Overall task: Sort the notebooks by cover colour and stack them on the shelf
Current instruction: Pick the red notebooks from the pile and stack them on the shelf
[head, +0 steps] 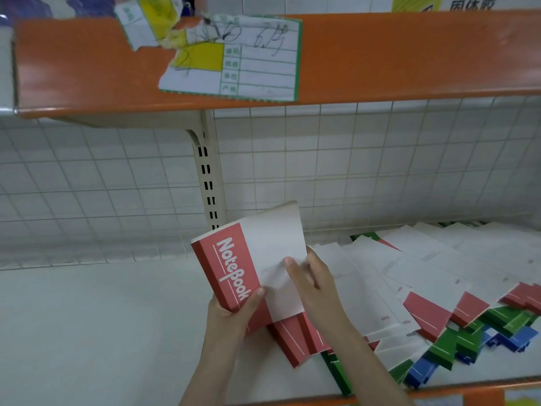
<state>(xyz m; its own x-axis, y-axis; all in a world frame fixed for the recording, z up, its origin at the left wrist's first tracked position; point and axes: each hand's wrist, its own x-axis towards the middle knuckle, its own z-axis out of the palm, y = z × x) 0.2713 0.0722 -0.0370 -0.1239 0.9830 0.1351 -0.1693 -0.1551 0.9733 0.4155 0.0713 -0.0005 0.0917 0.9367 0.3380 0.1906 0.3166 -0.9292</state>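
A red-and-white notebook (254, 259) with "NoteBook" printed on its red band is raised above the white shelf (102, 317), tilted upright. My left hand (234, 312) grips its lower red corner, thumb on the cover. My right hand (310, 282) holds its white right edge, thumb on the front. Below and to the right lies a fanned-out heap of notebooks: red ones (424, 312), green ones (445, 347) and blue ones (515, 338), overlapping each other.
An orange upper shelf (380, 60) juts out overhead with torn paper price labels (234, 60) stuck on it. A wire grid back panel (102, 186) and a slotted upright post (207, 177) stand behind. An orange front lip (468, 388) bounds the lower shelf.
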